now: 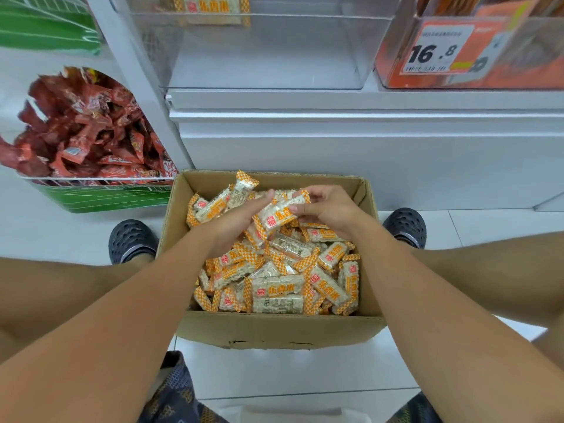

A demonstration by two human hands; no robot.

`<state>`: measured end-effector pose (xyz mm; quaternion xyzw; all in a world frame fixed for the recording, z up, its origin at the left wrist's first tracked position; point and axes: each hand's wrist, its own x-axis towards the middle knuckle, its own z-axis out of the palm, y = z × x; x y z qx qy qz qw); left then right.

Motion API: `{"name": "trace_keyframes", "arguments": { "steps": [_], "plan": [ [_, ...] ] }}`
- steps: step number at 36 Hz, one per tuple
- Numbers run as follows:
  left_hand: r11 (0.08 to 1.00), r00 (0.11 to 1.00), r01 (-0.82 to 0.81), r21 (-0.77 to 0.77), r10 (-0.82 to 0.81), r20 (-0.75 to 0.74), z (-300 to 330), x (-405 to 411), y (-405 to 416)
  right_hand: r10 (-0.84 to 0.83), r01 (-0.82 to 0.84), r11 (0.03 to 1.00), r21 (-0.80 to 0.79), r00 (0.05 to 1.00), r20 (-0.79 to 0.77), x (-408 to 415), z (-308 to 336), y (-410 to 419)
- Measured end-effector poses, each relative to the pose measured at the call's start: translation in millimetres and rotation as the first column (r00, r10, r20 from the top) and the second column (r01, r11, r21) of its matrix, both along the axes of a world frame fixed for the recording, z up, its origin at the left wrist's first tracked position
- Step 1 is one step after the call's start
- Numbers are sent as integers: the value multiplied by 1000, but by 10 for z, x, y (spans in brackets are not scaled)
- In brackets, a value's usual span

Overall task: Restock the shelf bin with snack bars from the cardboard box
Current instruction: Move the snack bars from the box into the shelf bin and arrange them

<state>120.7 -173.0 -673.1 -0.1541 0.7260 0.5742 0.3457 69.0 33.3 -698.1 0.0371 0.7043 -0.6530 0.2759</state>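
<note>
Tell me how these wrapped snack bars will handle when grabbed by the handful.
Likely light: both hands lift several snack bars at once. Glossy wrappers look slippery, so a loose bundle may shed bars. The puffed-grain slabs seem stiff but probably crumble if squeezed hard.

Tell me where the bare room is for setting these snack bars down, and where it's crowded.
The clear bin above the cardboard box is mostly bare: one snack bar shows at its back wall, and the floor to its front edge is free. The box is packed with bars, both hands among them. The bin of red packets on the left is heaped, and the orange bin on the right is full.
</note>
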Motion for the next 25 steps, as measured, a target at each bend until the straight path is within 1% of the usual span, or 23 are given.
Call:
{"name": "trace_keyframes", "arguments": {
  "steps": [1,4,6,8,9,13,15,17,20,23,25],
  "plan": [
    [999,999,30,-24,-31,-22,-13,3,24,12,-12,1000,1,1000,5,3,-10,-7],
    [997,997,18,-79,-25,-78,-69,-2,41,54,-54,999,2,998,28,6,-20,-36],
    [995,996,28,-97,-35,-77,-87,-7,18,88,-88,995,40,996,9,21,-7,-56],
    [996,998,38,-78,-42,-47,-90,-3,-4,150,-147,984,102,989,-18,31,8,-67],
    [997,998,42,-64,-45,-38,-88,-4,-15,185,-183,977,107,983,-8,36,14,-72],
    [994,994,110,-23,-110,-16,-32,-37,3,316,-316,949,-16,943,101,39,39,-101],
    [991,991,131,-34,-132,-18,32,-54,29,370,-368,929,-35,923,109,13,78,-109],
    [993,993,109,-45,-111,-30,92,-69,52,408,-404,913,-55,907,102,-26,139,-109],
    [993,992,96,-66,-101,-74,149,-92,93,396,-392,917,-69,917,51,-72,271,-102],
    [993,982,-15,-119,-8,-187,138,-137,65,277,-269,949,-167,961,24,-116,350,-60],
    [990,967,-25,-141,-12,-255,156,-152,14,208,-194,952,-237,977,35,-133,394,-25]
  ]
}}
